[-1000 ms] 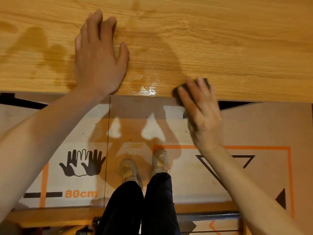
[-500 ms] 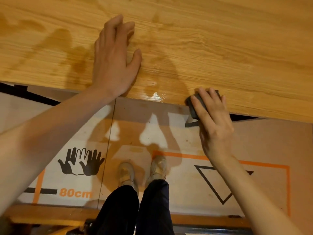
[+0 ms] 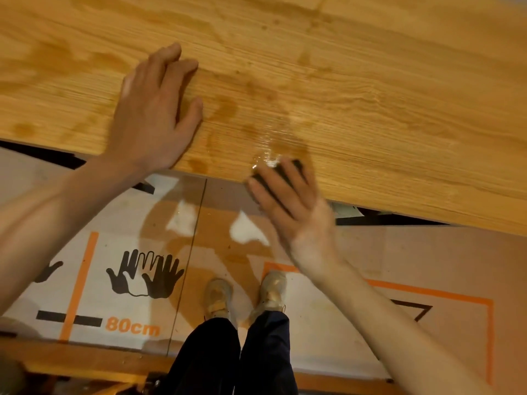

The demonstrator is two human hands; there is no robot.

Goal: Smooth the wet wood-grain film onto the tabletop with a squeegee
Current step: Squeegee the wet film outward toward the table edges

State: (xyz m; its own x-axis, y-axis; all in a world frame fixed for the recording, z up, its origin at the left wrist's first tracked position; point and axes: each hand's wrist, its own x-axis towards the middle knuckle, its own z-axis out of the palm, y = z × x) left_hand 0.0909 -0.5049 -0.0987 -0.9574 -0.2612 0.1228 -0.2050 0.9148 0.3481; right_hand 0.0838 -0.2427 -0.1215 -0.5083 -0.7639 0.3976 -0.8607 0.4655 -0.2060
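The wood-grain film (image 3: 356,89) covers the tabletop across the upper part of the view, with darker wet patches and a shiny puddle near the front edge. My left hand (image 3: 154,112) lies flat on the film near that edge, fingers straight. My right hand (image 3: 288,201) holds a small dark squeegee (image 3: 266,175) at the front edge, just right of the puddle. Its fingers cover most of the squeegee, so only its dark top shows.
Below the table edge lies protective floor sheeting (image 3: 137,280) printed with black hand symbols, orange lines and "80cm". My shoes (image 3: 245,295) and dark trousers stand on it. A wet stain spreads over the sheeting between the arms. A wooden bar (image 3: 71,357) runs along the bottom.
My right hand has moved the squeegee leftward along the front edge toward the puddle. My left hand stays pressed flat on the film. The camera has shifted, showing more tabletop.
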